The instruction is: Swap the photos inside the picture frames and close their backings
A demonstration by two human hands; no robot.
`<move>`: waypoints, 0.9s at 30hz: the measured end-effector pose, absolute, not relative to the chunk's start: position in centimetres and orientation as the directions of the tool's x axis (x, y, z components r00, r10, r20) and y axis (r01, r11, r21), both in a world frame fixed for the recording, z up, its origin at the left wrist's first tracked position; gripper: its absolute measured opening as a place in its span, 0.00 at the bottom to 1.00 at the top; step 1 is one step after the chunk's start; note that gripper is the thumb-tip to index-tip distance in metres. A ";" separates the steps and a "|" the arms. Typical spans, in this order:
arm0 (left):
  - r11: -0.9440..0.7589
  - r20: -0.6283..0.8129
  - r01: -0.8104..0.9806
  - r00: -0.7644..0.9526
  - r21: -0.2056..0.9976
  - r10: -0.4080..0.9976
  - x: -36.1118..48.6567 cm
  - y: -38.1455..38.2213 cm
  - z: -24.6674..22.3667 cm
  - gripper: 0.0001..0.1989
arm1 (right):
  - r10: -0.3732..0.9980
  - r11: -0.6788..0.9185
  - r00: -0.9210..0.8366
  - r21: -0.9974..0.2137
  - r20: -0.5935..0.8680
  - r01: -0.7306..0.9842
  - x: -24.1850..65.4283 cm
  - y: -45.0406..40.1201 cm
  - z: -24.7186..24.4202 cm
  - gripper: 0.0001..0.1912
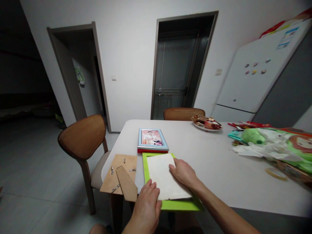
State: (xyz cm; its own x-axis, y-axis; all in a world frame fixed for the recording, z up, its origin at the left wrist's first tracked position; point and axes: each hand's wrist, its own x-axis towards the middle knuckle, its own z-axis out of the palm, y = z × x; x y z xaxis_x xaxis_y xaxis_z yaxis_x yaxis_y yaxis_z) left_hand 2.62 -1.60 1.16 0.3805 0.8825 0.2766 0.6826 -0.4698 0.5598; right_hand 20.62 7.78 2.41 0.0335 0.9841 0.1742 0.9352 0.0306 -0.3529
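Observation:
A lime-green picture frame point(179, 205) lies at the table's near edge, a white sheet point(161, 177) resting slightly askew over its opening. My left hand point(147, 203) is at the frame's lower left, fingers stretched out along the sheet's edge and the thumb by its near corner. At the sheet's right edge is my right hand point(184, 173), closed on that edge with the thumb on top; the undersides of its fingers are hidden. Left of the frame lies a brown backing board point(123, 175) with metal clips and a stand leg point(126, 183), partly overhanging the table edge.
A blue picture frame point(153, 139) lies atop a red one point(152, 150) behind the green frame. A plate point(207, 125) with wrapped items sits at the far edge. Plastic packaging point(280, 146) and a tape roll point(276, 174) are at right. Wooden chairs point(84, 136) flank the table point(204, 152).

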 end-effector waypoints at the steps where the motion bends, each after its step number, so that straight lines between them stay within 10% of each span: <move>1: -0.470 0.275 0.691 0.382 0.549 0.882 2.6 -1.6 1.2 0.16 | 0.984 0.009 0.042 -0.284 0.171 0.959 20.6 7.7 2.4 0.17; 9: -0.477 0.297 0.707 0.373 0.523 0.879 2.8 -1.5 1.0 0.15 | 0.978 0.024 0.009 -0.158 0.208 0.987 20.6 7.0 2.0 0.15; 18: -0.494 0.402 0.734 0.322 0.466 0.857 -1.8 -2.0 0.2 0.25 | 0.944 0.288 -0.187 -0.401 0.273 0.870 18.1 5.3 2.6 0.17; 27: -0.132 0.366 0.930 -0.004 0.344 0.931 -12.1 0.3 -1.8 0.24 | 0.822 0.569 -0.504 -0.371 0.264 0.734 7.7 1.6 3.4 0.21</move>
